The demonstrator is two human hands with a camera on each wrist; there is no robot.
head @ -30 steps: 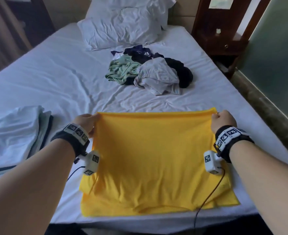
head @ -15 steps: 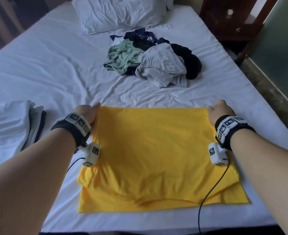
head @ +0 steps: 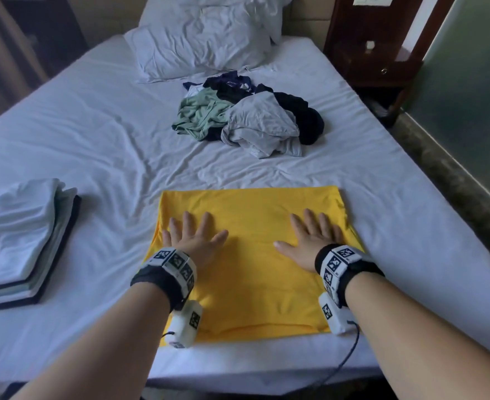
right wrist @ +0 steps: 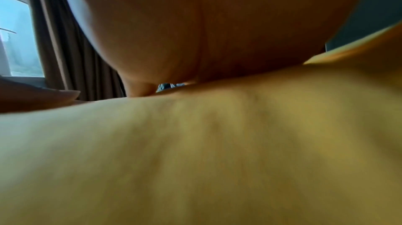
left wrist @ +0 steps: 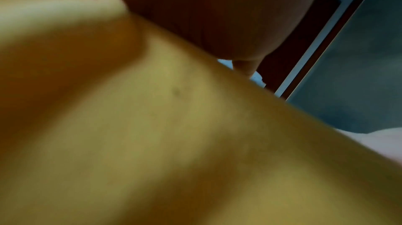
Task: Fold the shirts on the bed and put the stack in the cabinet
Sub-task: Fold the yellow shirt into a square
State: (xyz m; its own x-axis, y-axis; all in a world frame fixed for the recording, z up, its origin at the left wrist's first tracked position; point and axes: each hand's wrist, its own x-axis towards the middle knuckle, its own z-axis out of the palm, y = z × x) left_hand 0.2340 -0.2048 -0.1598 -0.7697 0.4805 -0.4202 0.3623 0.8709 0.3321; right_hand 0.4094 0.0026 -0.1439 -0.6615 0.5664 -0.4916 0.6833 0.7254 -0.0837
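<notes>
A yellow shirt (head: 252,287) lies folded into a rectangle on the near part of the white bed (head: 93,145). My left hand (head: 193,236) rests flat on its left half, fingers spread. On its right half my right hand (head: 310,239) lies flat in the same way. Both wrist views show blurred yellow cloth (left wrist: 174,142) (right wrist: 195,151) under a palm. A stack of folded shirts (head: 21,243), white on top, sits at the left. A loose pile of unfolded shirts (head: 249,119), green, grey and dark, lies in the middle of the bed.
Two white pillows (head: 203,39) lie at the head of the bed. A dark wooden nightstand (head: 373,56) stands at the back right, beside a green wall (head: 469,96). The bed's right edge drops to a floor strip (head: 454,180). Curtains (right wrist: 71,53) hang at the left.
Both hands let go of the shirt's far corners and now lie flat on the cloth, nearer to me. The folded top layer has settled onto the shirt.
</notes>
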